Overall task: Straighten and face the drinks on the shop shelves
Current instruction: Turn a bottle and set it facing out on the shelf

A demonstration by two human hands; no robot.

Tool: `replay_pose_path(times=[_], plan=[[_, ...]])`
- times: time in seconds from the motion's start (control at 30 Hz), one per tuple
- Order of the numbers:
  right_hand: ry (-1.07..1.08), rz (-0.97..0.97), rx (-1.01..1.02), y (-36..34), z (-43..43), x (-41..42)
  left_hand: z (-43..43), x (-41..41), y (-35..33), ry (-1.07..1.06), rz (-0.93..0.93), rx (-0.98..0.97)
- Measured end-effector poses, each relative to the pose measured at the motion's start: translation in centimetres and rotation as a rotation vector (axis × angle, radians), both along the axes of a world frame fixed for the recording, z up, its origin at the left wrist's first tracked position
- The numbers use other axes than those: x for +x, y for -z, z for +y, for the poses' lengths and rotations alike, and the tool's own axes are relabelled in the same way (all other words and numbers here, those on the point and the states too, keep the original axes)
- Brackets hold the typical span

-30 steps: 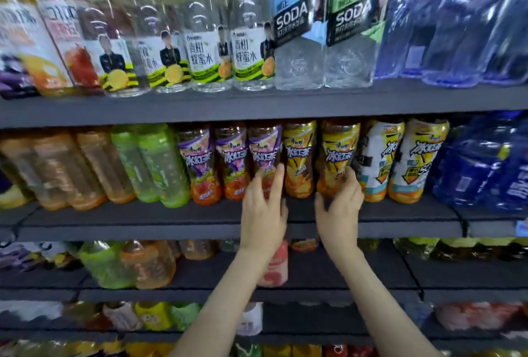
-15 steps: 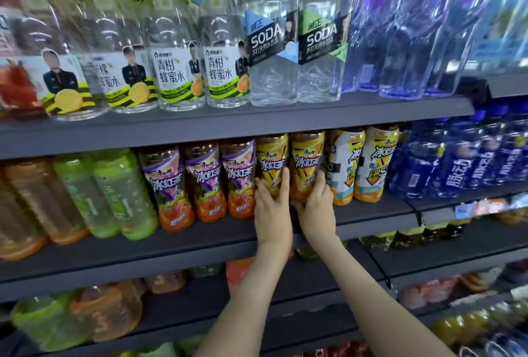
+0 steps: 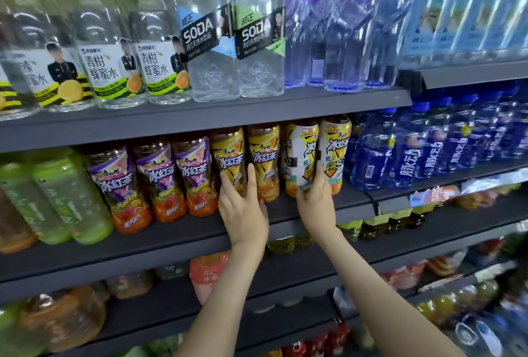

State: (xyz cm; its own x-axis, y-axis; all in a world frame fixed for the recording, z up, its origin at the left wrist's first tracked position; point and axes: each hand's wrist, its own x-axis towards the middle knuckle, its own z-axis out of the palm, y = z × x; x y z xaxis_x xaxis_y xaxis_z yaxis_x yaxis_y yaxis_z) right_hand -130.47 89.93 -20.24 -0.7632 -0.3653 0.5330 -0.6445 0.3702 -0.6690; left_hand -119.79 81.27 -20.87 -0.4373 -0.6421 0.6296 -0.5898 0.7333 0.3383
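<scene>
On the middle shelf [image 3: 177, 242] stands a row of iced tea bottles. My left hand [image 3: 243, 208] grips the base of a yellow-label iced tea bottle [image 3: 228, 153]; a second yellow one [image 3: 264, 156] stands just to its right. My right hand [image 3: 315, 202] holds the bottom of a white-and-yellow iced tea bottle [image 3: 303, 153], whose label is turned partly sideways. Another white-and-yellow bottle [image 3: 335, 148] stands beside it, label facing front. Three purple-label iced tea bottles [image 3: 154, 176] stand left of my left hand.
Green tea bottles [image 3: 68, 199] fill the shelf's left end, blue sports drinks [image 3: 411, 150] its right. On the shelf above stand honey-water bottles [image 3: 105, 65], two soda water bottles [image 3: 231, 39] and clear water bottles [image 3: 337, 27]. Lower shelves hold more drinks.
My right hand moved right from the second yellow bottle to the white-and-yellow bottle and took hold of it. My left hand stays on the first yellow bottle. The view came closer to the shelf.
</scene>
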Motion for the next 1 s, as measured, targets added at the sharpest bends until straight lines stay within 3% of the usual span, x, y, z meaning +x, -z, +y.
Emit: replay_pose_path(times=[0.2, 0.6, 0.83, 1.0], plan=[[0.049, -0.013, 0.032, -0.2, -1.2, -0.6, 2.1, -2.0, 0.4, 0.152, -0.052, -0.159], [0.134, 0.086, 0.001, -0.3, -1.0, 0.2, 2.7, -1.4, 0.5, 0.123, -0.128, -0.013], [-0.165, 0.263, -0.078, 1.5, -1.2, 7.1, 1.9, 5.2, 0.5, -0.003, -0.023, -0.031], [-0.386, 0.25, -0.089, 1.5, -4.1, 13.8, 0.4, 12.4, 0.6, -0.158, -0.006, -0.041]])
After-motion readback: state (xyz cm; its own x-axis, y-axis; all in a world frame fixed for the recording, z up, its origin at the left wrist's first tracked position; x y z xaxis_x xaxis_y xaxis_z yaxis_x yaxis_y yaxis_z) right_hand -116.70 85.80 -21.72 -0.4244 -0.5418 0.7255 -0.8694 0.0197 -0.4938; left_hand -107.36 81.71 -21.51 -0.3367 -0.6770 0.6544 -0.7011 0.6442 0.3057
